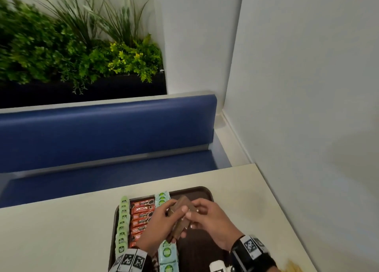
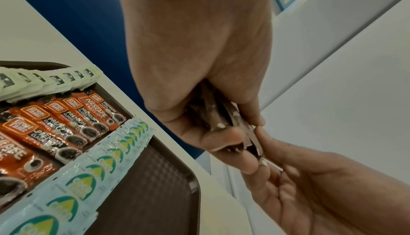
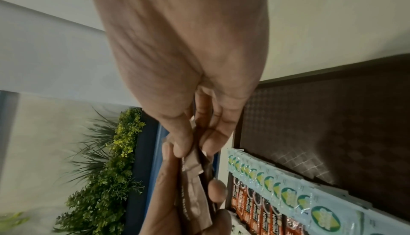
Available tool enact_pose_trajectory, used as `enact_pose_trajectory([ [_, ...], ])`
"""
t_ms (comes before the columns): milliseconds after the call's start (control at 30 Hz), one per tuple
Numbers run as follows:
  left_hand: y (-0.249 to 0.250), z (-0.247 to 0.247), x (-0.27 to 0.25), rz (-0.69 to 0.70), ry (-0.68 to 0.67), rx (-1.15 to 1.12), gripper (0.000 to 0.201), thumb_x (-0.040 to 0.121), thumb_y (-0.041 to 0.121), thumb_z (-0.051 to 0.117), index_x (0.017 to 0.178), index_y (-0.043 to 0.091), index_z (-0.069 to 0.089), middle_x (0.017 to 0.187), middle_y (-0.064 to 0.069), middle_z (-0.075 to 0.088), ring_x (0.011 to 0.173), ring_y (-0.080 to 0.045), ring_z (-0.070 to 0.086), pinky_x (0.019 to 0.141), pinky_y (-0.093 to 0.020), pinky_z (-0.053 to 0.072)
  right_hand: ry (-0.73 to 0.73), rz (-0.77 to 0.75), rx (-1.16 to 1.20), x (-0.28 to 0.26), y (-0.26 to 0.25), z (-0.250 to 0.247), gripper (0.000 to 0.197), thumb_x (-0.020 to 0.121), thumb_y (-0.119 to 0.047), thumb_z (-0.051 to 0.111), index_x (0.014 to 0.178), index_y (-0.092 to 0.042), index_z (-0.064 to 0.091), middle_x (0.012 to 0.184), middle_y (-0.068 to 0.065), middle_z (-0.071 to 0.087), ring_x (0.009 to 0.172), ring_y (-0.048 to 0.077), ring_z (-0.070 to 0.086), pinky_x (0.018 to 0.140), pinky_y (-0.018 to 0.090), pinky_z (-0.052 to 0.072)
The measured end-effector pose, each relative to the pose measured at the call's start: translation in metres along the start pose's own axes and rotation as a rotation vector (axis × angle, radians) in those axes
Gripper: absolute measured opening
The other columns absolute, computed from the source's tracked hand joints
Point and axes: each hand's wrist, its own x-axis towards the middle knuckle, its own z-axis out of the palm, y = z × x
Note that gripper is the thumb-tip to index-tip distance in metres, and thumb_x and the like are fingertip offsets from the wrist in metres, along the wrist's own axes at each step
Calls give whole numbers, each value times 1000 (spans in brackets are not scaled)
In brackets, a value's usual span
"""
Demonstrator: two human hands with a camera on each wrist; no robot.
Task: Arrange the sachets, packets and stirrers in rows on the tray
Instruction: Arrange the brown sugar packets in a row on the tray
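Observation:
A dark brown tray point(image 1: 202, 190) lies on the cream table. It carries a row of green sachets point(image 1: 123, 224), a row of red coffee packets point(image 1: 141, 216) and a row of pale blue sachets point(image 1: 167, 255). Above the tray my left hand point(image 1: 162, 222) grips a bunch of brown sachets point(image 1: 181, 207). My right hand point(image 1: 196, 212) pinches the end of one brown sachet point(image 3: 191, 159) in that bunch between thumb and fingers. The left wrist view shows the brown sachets point(image 2: 221, 116) fanned in my left hand point(image 2: 213, 133).
The tray's right half point(image 1: 196, 251) is bare textured brown. A white object point(image 1: 217, 266) sits at the tray's near edge and something yellow point(image 1: 291, 266) lies on the table at bottom right. A blue bench point(image 1: 102, 128) and planter point(image 1: 82, 46) stand beyond the table; a wall is right.

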Motion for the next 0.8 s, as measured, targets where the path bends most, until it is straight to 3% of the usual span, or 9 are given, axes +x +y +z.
enact_pose_trajectory([
  [67,3,-5,1,24,5,-48,35,100,37,72,129,20,65,100,-20,81,73,-36,76,58,-33,57,23,-1,35,6,-4,3,27,93,-10,79,117,-5,69,107,14,78,97,24,75,85,37,61],
  [233,7,-14,-2,49,91,-125,42,92,35,78,128,18,65,102,-20,81,74,-39,75,50,-29,55,68,35,146,13,-9,14,27,94,-7,77,118,0,67,108,18,78,98,29,76,87,40,63],
  [367,6,-22,-6,60,156,-180,39,92,32,80,126,17,67,105,-16,82,85,-50,77,70,-43,60,46,65,230,12,-10,21,21,98,-9,72,117,0,73,111,21,77,99,27,75,88,38,62],
  [533,9,-29,-15,65,162,-182,32,95,22,80,124,14,68,104,-13,82,75,-39,77,57,-33,62,2,24,82,6,-16,29,23,97,-12,74,119,-12,77,113,11,79,106,24,74,95,37,61],
  [633,9,-35,-20,78,174,-209,31,94,23,80,122,14,70,105,-14,81,77,-39,77,60,-36,60,-5,9,84,5,-21,32,29,95,-15,77,124,-13,72,114,12,78,104,26,75,94,39,61],
  [800,8,-47,-26,103,174,-209,32,91,29,82,120,17,72,106,-17,80,80,-41,77,70,-42,58,36,-21,-6,2,-30,31,21,95,-12,76,116,-9,74,104,15,78,94,24,75,85,35,62],
])
